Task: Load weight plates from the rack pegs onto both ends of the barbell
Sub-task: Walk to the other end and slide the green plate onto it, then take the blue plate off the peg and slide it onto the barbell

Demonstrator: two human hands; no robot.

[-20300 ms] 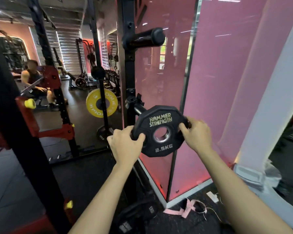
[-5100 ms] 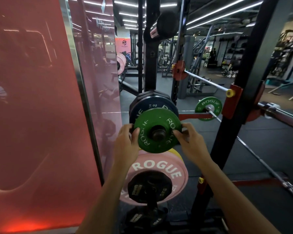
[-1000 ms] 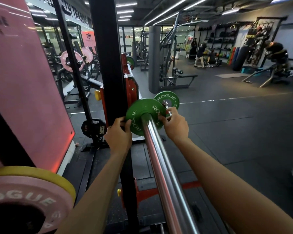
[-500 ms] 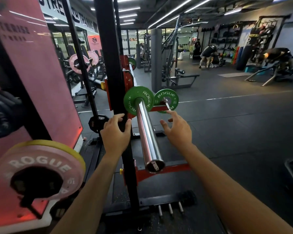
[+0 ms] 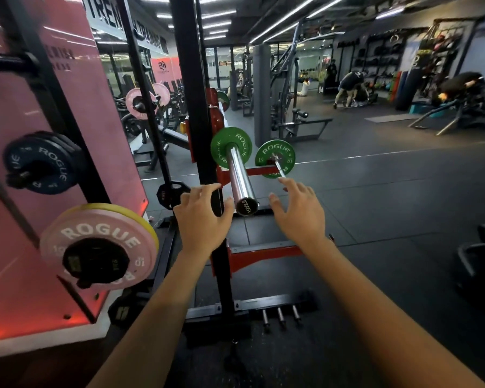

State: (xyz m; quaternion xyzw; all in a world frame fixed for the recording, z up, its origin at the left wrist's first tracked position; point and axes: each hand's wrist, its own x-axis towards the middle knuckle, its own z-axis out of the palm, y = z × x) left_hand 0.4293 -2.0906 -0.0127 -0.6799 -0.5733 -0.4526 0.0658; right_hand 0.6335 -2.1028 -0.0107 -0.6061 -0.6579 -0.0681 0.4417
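Note:
A chrome barbell sleeve points toward me, its end cap near my hands. A green Rogue plate sits pushed in on that sleeve. A second green plate sits on a thinner bar just to its right. My left hand hovers left of the sleeve's end with relaxed fingers, holding nothing. My right hand hovers right of it, fingers spread and empty. On the rack's pegs at left hang a dark blue plate and a pink plate with a small black plate on top.
A black rack upright stands just left of the barbell, with red brackets behind it. A pink wall panel fills the left side. Three short pegs stick out of the rack's base. People and machines are far back right.
Both hands let go of the green plate after sliding it in on the sleeve, and have drawn back toward me. My view has backed away from the barbell.

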